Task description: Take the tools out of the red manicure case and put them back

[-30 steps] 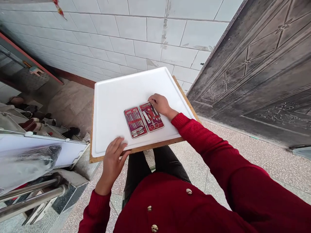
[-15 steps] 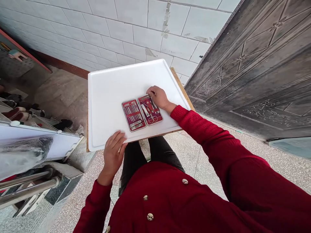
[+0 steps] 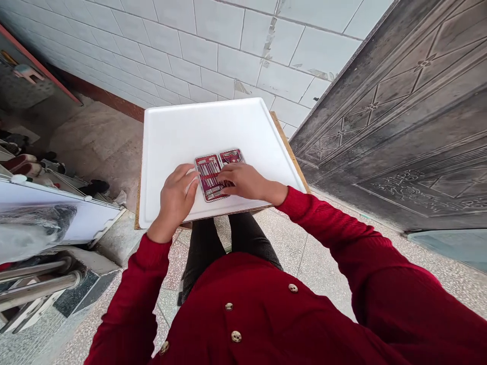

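An unfolded manicure set case (image 3: 199, 175) with a red lining lies on the white board (image 3: 171, 137). Slim metal tools and a nail clipper (image 3: 213, 191) sit in its left half. My left hand (image 3: 177, 195) is beside that half, fingers spread and fingertips close to its left edge; whether they touch it I cannot tell. Over the right half hovers or rests my right hand (image 3: 245, 181), palm down, with thumb and fingers apart near the hinge. It hides most of the right half, where some tools show at the top.
A wooden edge (image 3: 291, 152) juts out under the board on the right. Beyond are a tiled wall (image 3: 213, 45) and a dark carved metal door (image 3: 380, 111). Shoes (image 3: 26, 167) and metal rails (image 3: 41, 289) are on the left.
My right hand has moved from the case's top right corner leftward and down over the right half. My left hand has gone from the board's front edge up to the case's left side.
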`<act>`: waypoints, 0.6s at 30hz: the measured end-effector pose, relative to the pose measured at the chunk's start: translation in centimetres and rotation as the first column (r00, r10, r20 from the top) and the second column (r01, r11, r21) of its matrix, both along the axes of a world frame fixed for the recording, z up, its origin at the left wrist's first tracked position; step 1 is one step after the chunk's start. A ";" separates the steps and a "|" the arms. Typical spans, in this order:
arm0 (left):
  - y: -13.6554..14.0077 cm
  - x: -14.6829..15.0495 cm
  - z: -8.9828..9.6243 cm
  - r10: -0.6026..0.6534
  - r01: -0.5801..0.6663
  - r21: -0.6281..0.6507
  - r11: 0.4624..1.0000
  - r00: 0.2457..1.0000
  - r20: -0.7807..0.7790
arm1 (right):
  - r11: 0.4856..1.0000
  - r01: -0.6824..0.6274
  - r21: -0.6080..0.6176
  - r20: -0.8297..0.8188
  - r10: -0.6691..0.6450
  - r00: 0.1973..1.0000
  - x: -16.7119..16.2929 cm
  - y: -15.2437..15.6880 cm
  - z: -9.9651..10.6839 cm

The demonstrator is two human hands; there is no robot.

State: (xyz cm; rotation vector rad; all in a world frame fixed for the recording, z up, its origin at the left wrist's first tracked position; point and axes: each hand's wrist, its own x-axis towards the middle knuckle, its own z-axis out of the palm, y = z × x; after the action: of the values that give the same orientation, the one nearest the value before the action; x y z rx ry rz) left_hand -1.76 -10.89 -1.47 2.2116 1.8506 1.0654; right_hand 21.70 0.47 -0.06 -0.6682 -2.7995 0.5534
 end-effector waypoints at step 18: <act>7.9 -1.9 -4.2 -0.010 0.003 -0.088 0.996 0.997 -0.077 | 0.926 -0.318 0.205 0.445 0.201 0.872 -2.3 -0.7 1.7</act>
State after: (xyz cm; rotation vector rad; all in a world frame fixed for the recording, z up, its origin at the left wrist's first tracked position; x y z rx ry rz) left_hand -3.69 -2.95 -5.68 2.2378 1.8804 0.8904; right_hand 19.43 -0.23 1.65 -0.3816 -3.3117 0.0525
